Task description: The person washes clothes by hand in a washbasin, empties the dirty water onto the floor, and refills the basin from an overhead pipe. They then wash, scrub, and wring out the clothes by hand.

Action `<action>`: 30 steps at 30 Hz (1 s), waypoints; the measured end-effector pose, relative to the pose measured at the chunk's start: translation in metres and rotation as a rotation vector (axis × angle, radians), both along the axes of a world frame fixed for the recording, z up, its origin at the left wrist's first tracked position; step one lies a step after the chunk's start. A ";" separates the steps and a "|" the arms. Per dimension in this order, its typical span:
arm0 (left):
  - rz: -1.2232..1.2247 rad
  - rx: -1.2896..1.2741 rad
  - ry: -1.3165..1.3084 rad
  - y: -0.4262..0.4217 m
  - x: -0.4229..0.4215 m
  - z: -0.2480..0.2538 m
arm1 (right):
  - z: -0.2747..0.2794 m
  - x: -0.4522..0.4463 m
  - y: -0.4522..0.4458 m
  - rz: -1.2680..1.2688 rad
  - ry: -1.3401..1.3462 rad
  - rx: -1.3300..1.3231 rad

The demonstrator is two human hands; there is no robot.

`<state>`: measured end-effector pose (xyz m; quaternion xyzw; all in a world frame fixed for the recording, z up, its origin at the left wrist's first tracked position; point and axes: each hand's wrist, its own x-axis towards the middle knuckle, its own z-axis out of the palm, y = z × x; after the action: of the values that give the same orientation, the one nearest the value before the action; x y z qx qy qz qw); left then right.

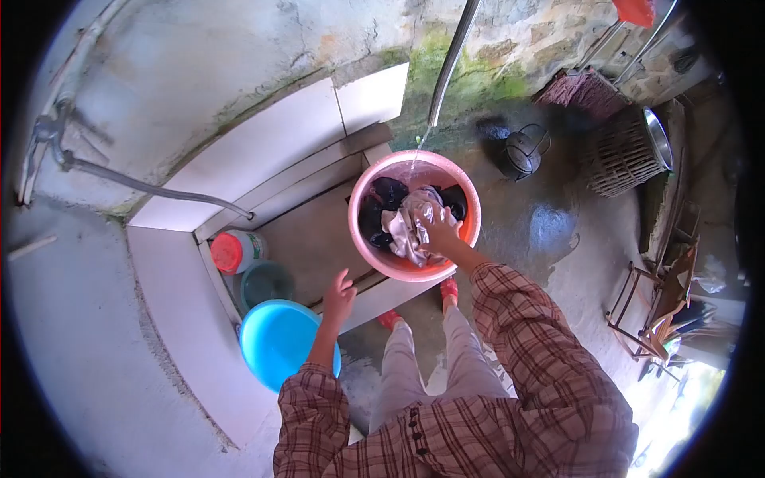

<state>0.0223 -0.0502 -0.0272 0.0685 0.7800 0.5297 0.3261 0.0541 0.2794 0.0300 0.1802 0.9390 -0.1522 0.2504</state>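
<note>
A pink basin (358,219) stands at the edge of the low trough, and water runs into it from a hose (453,64). Wet clothes lie inside: a pale pink garment (404,239) on top and dark cloth (370,217) around it. My right hand (434,230) rests on the pale garment with its fingers spread. My left hand (339,298) hangs in the air between the pink basin and a bright blue basin (275,338). Its fingers are loosely bent and apart, holding nothing.
In the tiled trough (307,227) sit a red-lidded tub (231,252) and a teal bowl (267,284). A dark metal pot (522,153), a wicker basket (625,155) and a wooden chair (657,307) stand to the right. The floor (550,227) is wet.
</note>
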 end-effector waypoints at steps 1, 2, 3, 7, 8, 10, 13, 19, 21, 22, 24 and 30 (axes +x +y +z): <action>-0.024 -0.034 -0.021 0.030 -0.004 0.019 | -0.004 -0.001 -0.001 0.042 -0.009 -0.002; -0.048 -0.068 -0.042 0.055 -0.007 0.031 | -0.013 -0.002 0.002 0.107 -0.009 0.034; -0.107 -0.068 0.085 0.075 -0.010 0.028 | -0.030 -0.002 0.010 0.148 0.065 0.076; -0.293 -0.216 0.451 0.126 -0.013 0.014 | -0.066 -0.009 0.035 0.258 0.282 0.124; -0.329 -0.287 0.511 0.137 -0.015 0.012 | -0.069 -0.013 0.043 0.267 0.327 0.105; -0.384 -0.401 0.606 0.159 -0.018 0.011 | -0.079 -0.018 0.054 0.282 0.404 0.141; -0.454 -0.533 0.613 0.187 -0.026 0.003 | -0.096 -0.025 0.061 0.164 0.467 0.073; -0.507 -0.667 0.557 0.227 -0.030 -0.022 | -0.117 -0.036 0.067 0.190 0.277 0.087; -0.542 -0.712 0.544 0.235 -0.031 -0.037 | -0.130 -0.041 0.070 0.237 0.222 0.141; -0.566 -0.740 0.537 0.239 -0.032 -0.039 | -0.137 -0.042 0.071 0.264 0.195 0.168; -0.598 -0.797 0.522 0.243 -0.032 -0.051 | -0.148 -0.043 0.072 0.219 0.333 0.087; -0.805 -0.921 0.485 0.237 -0.022 -0.118 | -0.170 -0.053 0.076 0.226 0.343 0.072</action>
<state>0.0001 0.1865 -0.1455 0.3257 0.8918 -0.0518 0.3097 0.0010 0.3551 -0.1398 0.0540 0.9869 -0.1178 0.0959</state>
